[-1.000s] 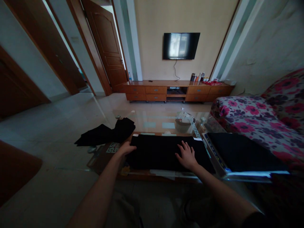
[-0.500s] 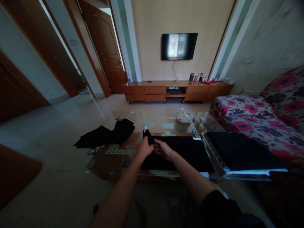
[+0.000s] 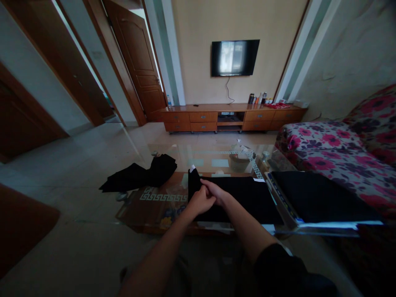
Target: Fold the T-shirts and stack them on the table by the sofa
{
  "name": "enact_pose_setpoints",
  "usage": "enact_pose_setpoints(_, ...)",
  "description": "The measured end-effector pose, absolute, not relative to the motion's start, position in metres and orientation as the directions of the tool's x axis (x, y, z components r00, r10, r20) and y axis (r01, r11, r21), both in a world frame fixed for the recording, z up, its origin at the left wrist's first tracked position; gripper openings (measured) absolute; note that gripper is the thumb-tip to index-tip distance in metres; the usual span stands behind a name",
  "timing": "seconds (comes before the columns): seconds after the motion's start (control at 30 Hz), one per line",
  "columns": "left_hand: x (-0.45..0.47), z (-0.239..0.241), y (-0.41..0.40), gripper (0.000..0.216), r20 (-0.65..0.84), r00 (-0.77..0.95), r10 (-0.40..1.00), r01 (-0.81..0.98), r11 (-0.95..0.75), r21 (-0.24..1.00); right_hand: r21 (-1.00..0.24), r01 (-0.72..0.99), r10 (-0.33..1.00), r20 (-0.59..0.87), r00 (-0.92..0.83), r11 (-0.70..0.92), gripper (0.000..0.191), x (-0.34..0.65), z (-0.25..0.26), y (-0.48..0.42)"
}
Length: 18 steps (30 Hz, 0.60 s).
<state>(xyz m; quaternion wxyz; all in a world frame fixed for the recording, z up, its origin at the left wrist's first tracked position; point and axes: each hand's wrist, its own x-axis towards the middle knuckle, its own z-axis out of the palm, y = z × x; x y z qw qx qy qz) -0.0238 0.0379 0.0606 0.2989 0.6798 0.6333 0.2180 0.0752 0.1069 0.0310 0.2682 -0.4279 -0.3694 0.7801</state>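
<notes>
A black folded garment (image 3: 244, 198) lies flat on the glass table, with a white tag (image 3: 259, 180) at its far right corner. Its left edge is turned inward as a narrow strip, and another white tag (image 3: 192, 168) shows at the strip's far end. My left hand (image 3: 202, 201) is closed on the fabric near this left edge. Against it, partly overlapping, my right hand (image 3: 215, 192) is closed on the same fabric; some fingertips of both hands are hidden. To the left, a second black garment (image 3: 140, 175) lies loosely crumpled on the table.
Another folded black garment (image 3: 321, 198) rests on a flat stack at the right of the glass table (image 3: 167, 202). A bin (image 3: 239, 163) shows beyond the glass. The flowered sofa (image 3: 328, 144) borders the right side; a low wooden cabinet (image 3: 202, 117) stands farther back.
Both hands have moved slightly right and nearer to me over the garment, now overlapping more. The turned strip at its left edge shows more clearly. The view has shifted slightly.
</notes>
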Motion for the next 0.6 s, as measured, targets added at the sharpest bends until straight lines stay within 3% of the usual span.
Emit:
enact_pose_setpoints(0.23, -0.031, 0.065, 0.033, 0.017, -0.401, 0.311, 0.862, 0.720, 0.061, 0.691, -0.886, -0.063, 0.824, -0.399, -0.402, -0.459, 0.016, 0.056, 0.017, 0.109)
enact_pose_setpoints(0.33, -0.021, 0.063, 0.018, 0.016, -0.538, 0.593, 0.598, 0.538, 0.203, 0.818, -0.900, -0.075, 0.837, -0.364, -0.409, -0.429, 0.010, 0.052, 0.022, 0.110)
enact_pose_setpoints(0.4, -0.007, 0.055, 0.006, 0.021, -0.477, 0.718, 0.506, 0.357, 0.320, 0.877, -0.905, -0.090, 0.838, -0.343, -0.424, -0.416, 0.008, 0.050, 0.030, 0.111)
enact_pose_setpoints(0.5, 0.021, 0.041, -0.002, 0.035, -0.353, 0.647, 0.676, 0.156, 0.336, 0.929, -0.907, -0.131, 0.843, -0.308, -0.440, -0.400, 0.005, 0.052, 0.046, 0.111)
enact_pose_setpoints(0.6, 0.046, 0.037, 0.010, 0.038, -0.263, 0.340, 0.903, 0.044, 0.264, 0.963, -0.899, -0.208, 0.862, -0.269, -0.430, -0.385, 0.011, 0.057, 0.064, 0.109)
